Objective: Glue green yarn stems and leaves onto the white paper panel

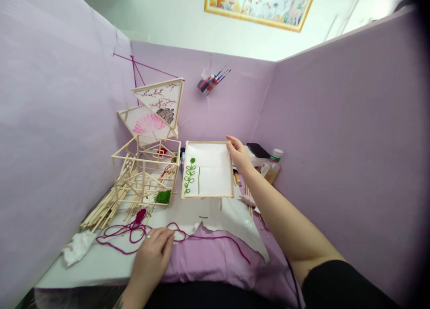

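Note:
My right hand grips the right edge of a square wooden frame covered in white paper, held up above the desk. The paper carries a green yarn sprig and a green line at its left. My left hand rests on the desk near the front edge, fingers curled over a loose magenta yarn strand that loops across the white sheet.
A wooden stick lantern frame stands at the left with two painted panels leaning on top and loose sticks beside it. A crumpled tissue lies front left. Bottles stand at the right wall. Brushes hang on the back partition.

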The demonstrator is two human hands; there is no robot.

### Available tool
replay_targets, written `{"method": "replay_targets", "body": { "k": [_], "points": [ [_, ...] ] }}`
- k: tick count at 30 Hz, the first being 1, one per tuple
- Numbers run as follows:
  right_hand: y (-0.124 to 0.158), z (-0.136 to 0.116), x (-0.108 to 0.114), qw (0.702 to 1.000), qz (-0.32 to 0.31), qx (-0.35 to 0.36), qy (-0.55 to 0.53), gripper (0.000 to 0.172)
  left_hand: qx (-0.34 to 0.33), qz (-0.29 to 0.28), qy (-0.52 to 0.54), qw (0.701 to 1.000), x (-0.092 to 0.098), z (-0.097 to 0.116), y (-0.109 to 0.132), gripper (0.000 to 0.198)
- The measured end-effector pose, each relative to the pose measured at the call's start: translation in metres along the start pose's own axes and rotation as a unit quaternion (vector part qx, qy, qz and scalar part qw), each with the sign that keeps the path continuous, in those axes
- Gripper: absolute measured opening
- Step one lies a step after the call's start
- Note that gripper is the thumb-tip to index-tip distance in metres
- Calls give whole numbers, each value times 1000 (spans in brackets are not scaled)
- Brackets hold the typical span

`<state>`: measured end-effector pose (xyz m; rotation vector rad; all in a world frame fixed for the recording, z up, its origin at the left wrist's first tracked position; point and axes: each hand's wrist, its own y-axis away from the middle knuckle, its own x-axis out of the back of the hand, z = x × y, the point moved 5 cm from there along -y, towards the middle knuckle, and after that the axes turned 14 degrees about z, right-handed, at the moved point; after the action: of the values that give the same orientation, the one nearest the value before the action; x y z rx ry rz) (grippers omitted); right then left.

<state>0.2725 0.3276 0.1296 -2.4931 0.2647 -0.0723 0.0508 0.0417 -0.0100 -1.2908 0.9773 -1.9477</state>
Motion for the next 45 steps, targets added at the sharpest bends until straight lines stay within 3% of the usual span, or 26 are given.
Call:
{"method": "replay_targets", "body": {
  "k": [6,9,11,14,16,17,20,23,26,31,38,42,45],
  "points": [
    [0,9,6,999,-14,11,34,46,-5,13,6,1000,1,1,-1,17],
    [3,9,19,996,18,13,83,48,11,32,17,999,4,0,-1,14],
    [12,-3,38,989,68,40,122,48,39,50,28,998,7,-4,-1,13],
    [45,-42,75,974,124,126,139,43,97,63,37,993,10,-13,-1,15],
    [78,-68,95,972,108,176,112,19,121,52,39,991,9,-13,-4,17],
    [98,-76,100,974,71,193,94,9,124,36,44,991,7,-10,-7,17],
    [161,-73,95,975,-93,184,84,29,99,-79,71,989,-14,12,-24,18],
    [212,-41,80,974,-157,120,107,24,71,-227,61,969,-48,37,-44,22],
    [242,-16,71,981,-152,60,100,20,39,-298,10,954,-82,49,-60,22],
    [243,-14,75,981,-159,58,92,17,23,-333,-27,942,-112,44,-64,19],
    [214,-1,50,974,-153,37,161,12,10,-327,78,942,-108,47,-64,18],
    [213,11,34,974,-161,23,156,24,15,-317,155,936,-109,49,-61,17],
    [216,13,32,971,-169,45,164,15,9,-320,164,933,-112,49,-59,16]
  ]
}}
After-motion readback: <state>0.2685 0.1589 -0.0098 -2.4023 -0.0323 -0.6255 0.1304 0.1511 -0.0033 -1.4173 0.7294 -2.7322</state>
